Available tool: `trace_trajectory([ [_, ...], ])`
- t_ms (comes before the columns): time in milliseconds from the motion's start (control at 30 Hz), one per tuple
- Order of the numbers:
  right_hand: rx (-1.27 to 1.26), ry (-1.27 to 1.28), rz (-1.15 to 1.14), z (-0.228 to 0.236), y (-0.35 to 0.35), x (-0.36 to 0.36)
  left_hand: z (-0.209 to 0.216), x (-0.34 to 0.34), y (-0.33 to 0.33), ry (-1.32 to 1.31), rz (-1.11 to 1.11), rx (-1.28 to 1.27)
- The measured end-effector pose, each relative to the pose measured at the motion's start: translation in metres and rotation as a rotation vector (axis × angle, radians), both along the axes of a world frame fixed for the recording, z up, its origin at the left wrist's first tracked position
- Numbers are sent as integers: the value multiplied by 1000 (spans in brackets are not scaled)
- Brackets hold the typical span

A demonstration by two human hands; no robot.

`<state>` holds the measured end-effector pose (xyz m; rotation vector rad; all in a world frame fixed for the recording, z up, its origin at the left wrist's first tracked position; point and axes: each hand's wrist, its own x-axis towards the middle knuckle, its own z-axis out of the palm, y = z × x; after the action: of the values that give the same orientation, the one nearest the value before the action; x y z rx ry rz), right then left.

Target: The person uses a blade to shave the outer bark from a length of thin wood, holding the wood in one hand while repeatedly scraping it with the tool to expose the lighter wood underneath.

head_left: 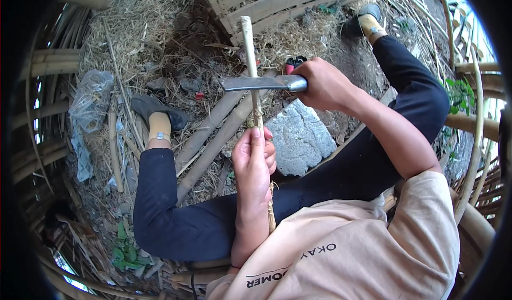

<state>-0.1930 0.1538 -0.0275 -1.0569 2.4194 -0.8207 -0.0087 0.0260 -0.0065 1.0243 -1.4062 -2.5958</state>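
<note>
1. One pale stick (249,44), raised off the ground (325,41) over its middle, far end pointing away from the person.
2. Left hand (250,158): fingers grasping the stick, thumb laid along it.
3. Right hand (322,84): fingers clenched around the knife (258,83) at its handle end; grip mostly hidden.
4. Knife blade broad, grey, crosswise over the stick, tip to the left, beyond the left hand. Cannot tell if the edge bites in.
5. Stick pale at far end, patchier brown just above the left hand.
6. Brown fibrous length (271,209) beside left wrist; cannot tell if same stick.
7. Grey stone (301,137), flat-topped, angular, on the ground right of the left hand, nearer the person than the right hand.
8. Bamboo poles (210,126) slanting across the ground, left of the stone.
9. Slatted wooden crate (288,4) at the ground's far edge; clear plastic bag (92,100) near its left edge.
10. Dark trousers (184,225), legs spread; dark shoes (152,108) on the ground.
</note>
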Motion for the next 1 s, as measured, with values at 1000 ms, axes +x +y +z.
trace_trajectory([
  [1000,120,266,-161,-43,-2,-63,-21,3,17,-54,-66,-105],
])
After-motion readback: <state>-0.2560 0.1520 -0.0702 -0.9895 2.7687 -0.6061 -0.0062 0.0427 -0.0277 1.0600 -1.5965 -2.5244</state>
